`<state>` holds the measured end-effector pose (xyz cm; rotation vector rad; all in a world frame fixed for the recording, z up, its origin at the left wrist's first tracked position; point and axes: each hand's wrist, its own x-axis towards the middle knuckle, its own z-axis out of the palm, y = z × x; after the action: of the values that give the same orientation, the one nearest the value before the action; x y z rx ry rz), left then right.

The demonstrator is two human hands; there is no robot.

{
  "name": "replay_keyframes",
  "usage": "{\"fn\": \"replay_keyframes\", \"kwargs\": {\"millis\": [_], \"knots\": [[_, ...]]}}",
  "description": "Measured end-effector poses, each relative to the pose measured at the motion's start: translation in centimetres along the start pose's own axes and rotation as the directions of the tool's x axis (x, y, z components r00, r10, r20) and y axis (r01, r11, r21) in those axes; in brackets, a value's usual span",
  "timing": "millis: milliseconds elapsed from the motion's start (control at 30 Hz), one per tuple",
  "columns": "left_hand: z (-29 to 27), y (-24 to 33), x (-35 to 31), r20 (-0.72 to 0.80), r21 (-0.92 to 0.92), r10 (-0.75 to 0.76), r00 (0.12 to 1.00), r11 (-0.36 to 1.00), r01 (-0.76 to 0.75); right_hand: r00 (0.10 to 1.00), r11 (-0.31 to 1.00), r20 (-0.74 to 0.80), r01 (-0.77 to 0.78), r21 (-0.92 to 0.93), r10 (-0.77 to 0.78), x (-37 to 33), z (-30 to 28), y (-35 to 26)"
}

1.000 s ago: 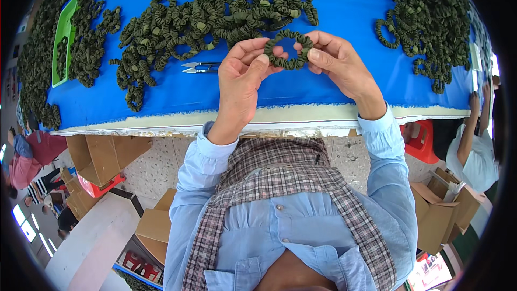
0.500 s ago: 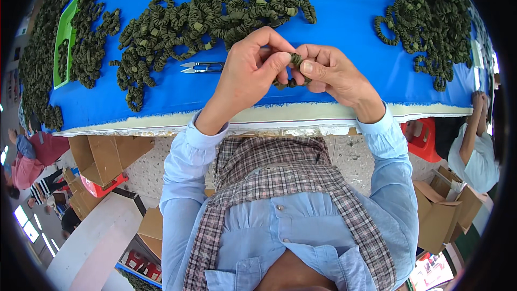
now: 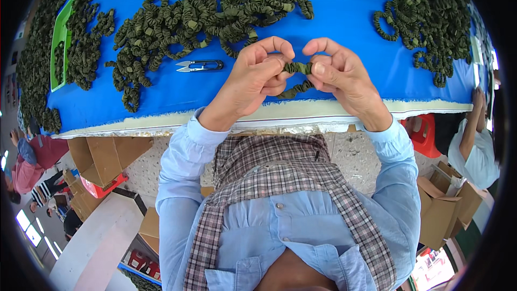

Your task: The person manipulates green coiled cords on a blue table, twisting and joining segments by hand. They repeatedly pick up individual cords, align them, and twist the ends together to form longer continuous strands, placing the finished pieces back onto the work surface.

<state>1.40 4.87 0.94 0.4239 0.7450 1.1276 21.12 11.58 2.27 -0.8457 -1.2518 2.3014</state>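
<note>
Between my two hands a dark green scrunchie is stretched, its gathered upper side running from one set of fingertips to the other. My left hand pinches it at one end with thumb and fingers. At the other end my right hand grips it, index finger raised. The scrunchie's lower side hangs under the fingers, partly hidden. Left of my left hand, thread snips with a black handle lie on the blue cloth. A heap of similar green scrunchies spreads just beyond my hands.
More scrunchies are piled at the right, and others at the left around a bright green tray. The table's pale edge runs before me. Cardboard boxes and a red stool stand below; other people sit at both sides.
My hands have moved apart, drawing the scrunchie out sideways between them. Before, the fingertips were together around it. The snips show more fully now.
</note>
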Motion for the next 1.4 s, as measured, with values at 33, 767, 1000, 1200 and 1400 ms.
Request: {"fn": "replay_keyframes", "kwargs": {"millis": [33,767,1000,1200,1400], "knots": [[-0.1,0.0,-0.2,0.018,-0.001,0.015,1.0,1.0,-0.015,1.0,1.0,-0.009,0.021,0.008,-0.021,-0.2,0.0,-0.3],[-0.5,-1.8,0.1,-0.115,0.044,0.059,0.992,0.998,-0.055,0.987,0.974,-0.15,0.022,-0.225,-0.057,-1.1,-3.4,0.1],[1.2,-2.1,0.5,-0.097,0.647,0.25,0.963,0.752,-0.129,0.988,0.95,-0.137,0.018,-0.311,-0.064,-0.5,-1.7,0.6],[0.7,-2.9,0.4,-0.114,0.627,0.32,0.941,0.758,-0.182,0.986,0.932,-0.153,0.003,-0.362,-0.062,-0.5,-2.1,0.8],[-0.5,-1.5,-0.8,-0.101,0.576,0.3,0.949,0.795,-0.19,0.988,0.986,-0.136,0.052,-0.156,-0.073,-0.2,-3.0,0.2]]}}
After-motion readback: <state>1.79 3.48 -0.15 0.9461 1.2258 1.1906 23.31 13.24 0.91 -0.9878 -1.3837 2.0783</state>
